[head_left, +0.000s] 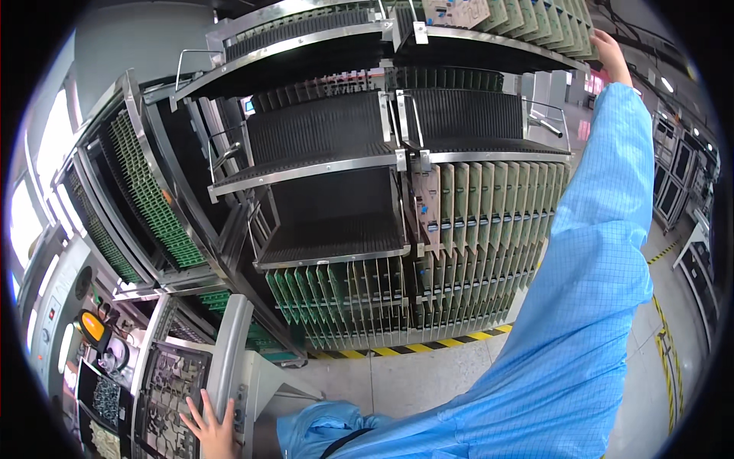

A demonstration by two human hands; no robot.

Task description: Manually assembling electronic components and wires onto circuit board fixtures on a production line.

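Observation:
My right arm, in a blue checked sleeve, reaches up to the top right shelf of a rack. There my right hand (613,60) is at the outer end of a row of upright circuit boards (535,21), its fingers closed at the edge of the last board; part of the grip is hidden. Low on the left, my left hand (214,430) has its fingers spread, holding nothing. It is over the edge of a framed fixture (172,386) with dark metal parts, beside a grey rounded rail (229,344).
More boards (489,206) fill the lower right shelves, and green-edged boards (336,298) stand at lower left. Ribbed black trays (317,126) line the middle levels. A second rack (153,183) stands left. Yellow-black tape (417,348) marks the floor. An orange-and-black device (93,327) is at far left.

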